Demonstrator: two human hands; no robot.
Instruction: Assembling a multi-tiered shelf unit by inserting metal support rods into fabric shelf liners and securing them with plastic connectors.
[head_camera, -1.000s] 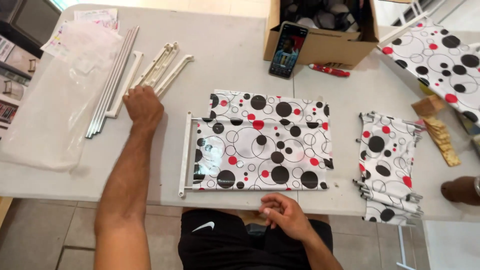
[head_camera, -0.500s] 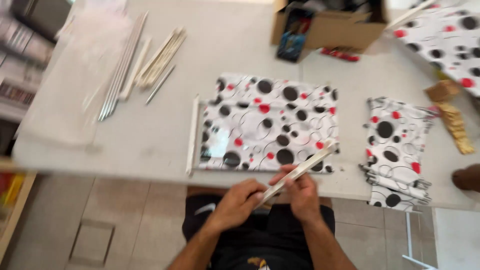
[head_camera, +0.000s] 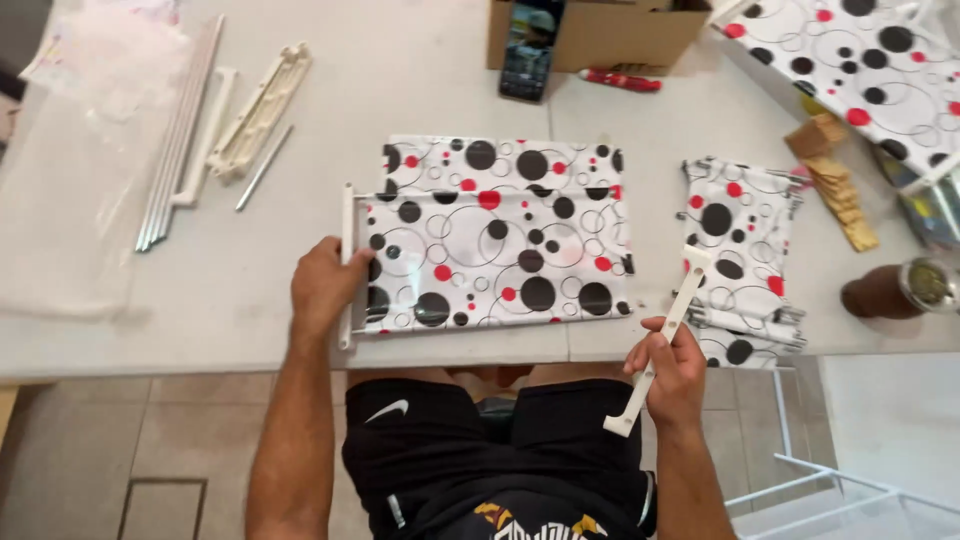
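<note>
Spotted fabric panel, white with black and red circles, lies flat on the grey-white table right in front of the person, close to the near edge. A white plastic bar runs along the left edge of this panel. The left hand rests on that bar and on the left border of the fabric; its fingers are curled over the bar and press on it, but whether they really close around it cannot be told from above. The right hand is off the table, just in front of the near edge, with the fingers clenched around a second white plastic bar. This bar is tilted, its upper end reaching over the table edge near a folded spotted cloth, which lies to the right of the panel, near it but apart.

On the far left of the table lie a bundle of thin metal rods, more white plastic parts and one single short rod, all well apart from the panel. A clear plastic sheet covers the left corner. At the far side stands a cardboard box with a phone leaning on it and a red pen beside it. Some small wooden pieces lie on the right.
</note>
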